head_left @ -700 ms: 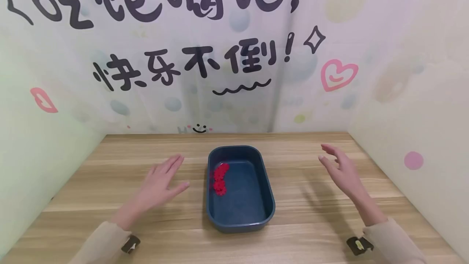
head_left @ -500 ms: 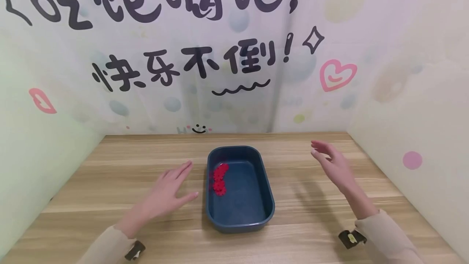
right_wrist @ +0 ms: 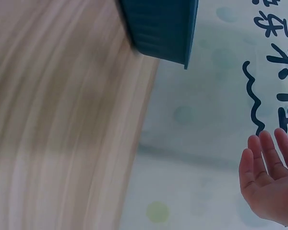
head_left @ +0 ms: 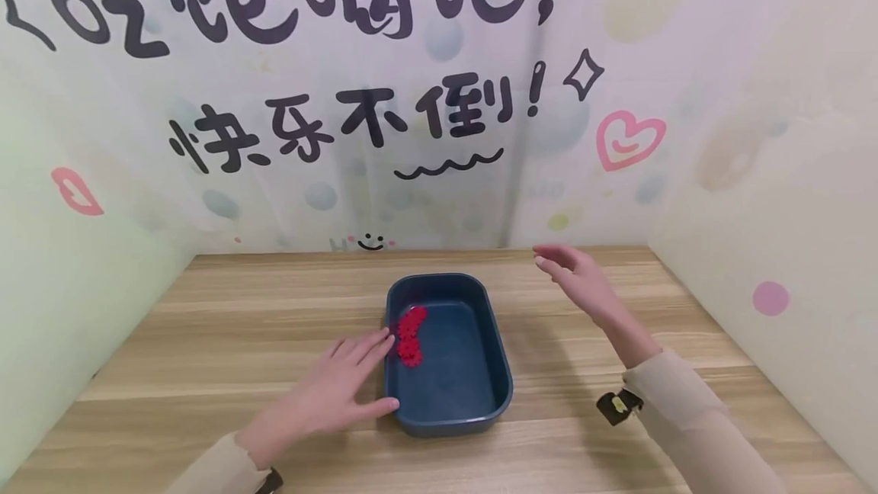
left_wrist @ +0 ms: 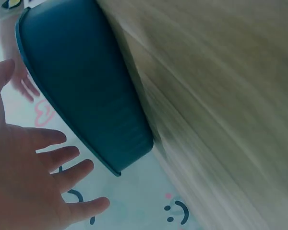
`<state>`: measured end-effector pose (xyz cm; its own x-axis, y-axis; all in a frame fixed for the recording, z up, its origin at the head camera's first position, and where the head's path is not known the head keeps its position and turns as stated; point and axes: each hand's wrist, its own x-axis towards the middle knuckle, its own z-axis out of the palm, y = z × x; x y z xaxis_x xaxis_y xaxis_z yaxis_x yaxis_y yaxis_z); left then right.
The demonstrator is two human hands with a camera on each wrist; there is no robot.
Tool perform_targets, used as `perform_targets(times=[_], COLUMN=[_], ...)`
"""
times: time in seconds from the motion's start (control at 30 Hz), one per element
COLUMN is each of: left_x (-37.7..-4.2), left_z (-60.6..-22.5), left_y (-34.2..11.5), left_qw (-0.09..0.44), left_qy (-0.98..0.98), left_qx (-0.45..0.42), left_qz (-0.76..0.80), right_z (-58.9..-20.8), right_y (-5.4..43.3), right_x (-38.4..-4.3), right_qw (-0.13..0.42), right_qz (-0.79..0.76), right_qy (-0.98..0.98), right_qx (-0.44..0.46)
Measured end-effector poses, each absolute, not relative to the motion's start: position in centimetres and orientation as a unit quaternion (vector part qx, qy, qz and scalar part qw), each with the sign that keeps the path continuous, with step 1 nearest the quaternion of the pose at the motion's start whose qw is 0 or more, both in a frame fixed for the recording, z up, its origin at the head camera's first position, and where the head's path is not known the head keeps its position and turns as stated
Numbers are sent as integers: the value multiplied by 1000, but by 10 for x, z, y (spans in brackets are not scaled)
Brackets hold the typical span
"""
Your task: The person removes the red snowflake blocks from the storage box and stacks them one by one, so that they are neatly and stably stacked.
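A deep blue rectangular tub (head_left: 453,395) with rounded corners stands on the table in the head view. Inside it, along the left wall, lie several small red flower-shaped pieces (head_left: 410,338). My left hand (head_left: 329,387) is at the tub's left side, fingers spread and fingertips right at the rim. In the left wrist view that hand (left_wrist: 33,167) shows straight, parted fingers beside the tub's outer wall (left_wrist: 81,81). To the right of the tub and above the table, my right hand (head_left: 583,284) is held with relaxed, slightly bent fingers and nothing in it.
The wood-grain table (head_left: 274,311) meets a back wall (head_left: 439,212) printed with black characters, with pale walls at left and right. Each sleeve (head_left: 693,418) has a dark device (head_left: 620,406) at the wrist.
My left hand has moved right, up to the tub's left rim. My right hand has moved left and farther back, closer to the tub. Tub and red pieces stay in place.
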<state>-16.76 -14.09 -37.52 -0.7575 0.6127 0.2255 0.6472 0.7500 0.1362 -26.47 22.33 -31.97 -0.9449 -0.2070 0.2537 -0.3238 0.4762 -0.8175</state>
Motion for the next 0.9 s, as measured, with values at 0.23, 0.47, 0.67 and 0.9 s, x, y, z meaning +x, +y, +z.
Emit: perform_targets(times=[0.23,0.47,0.67,0.9], left_x=[-166,-166,-166,-166], left_z=[-381,-384,-385,-383], left_y=[-139,-138,-137,-137], left_qw=[70,64,67,71], left_qy=[-933,-934,-933,-933], left_qx=[-338,-335,-337,-336], left_qz=[-96,-105,-107,-112], right_z=[-307,-295,-293,-301], right_y=[202,177,154,127], right_x=[-274,-285,-294,-298], right_qw=[16,-21,-61,-92], right_qz=[507,489,457,433], right_qy=[-841,-845,-854,-856], right_qx=[190,217,240,267])
